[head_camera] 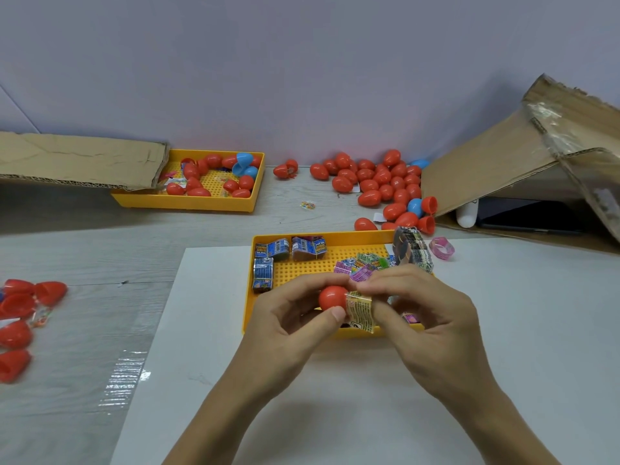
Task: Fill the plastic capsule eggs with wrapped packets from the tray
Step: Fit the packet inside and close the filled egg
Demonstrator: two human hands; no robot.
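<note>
step: stuffing packet [360, 312] into red egg half [332, 297]
left hand [295, 317]: grips egg half
right hand [422, 310]: pinches packet
next: likely push fully in, over near tray [250, 297]

A pale wood-look table [84, 236] carries a white sheet [520, 330], two yellow trays [288, 276] [188, 201], loose red and blue eggs [379, 186], open red egg halves [20, 317], a pink ring [442, 248] and cardboard boxes [496, 166].
</note>
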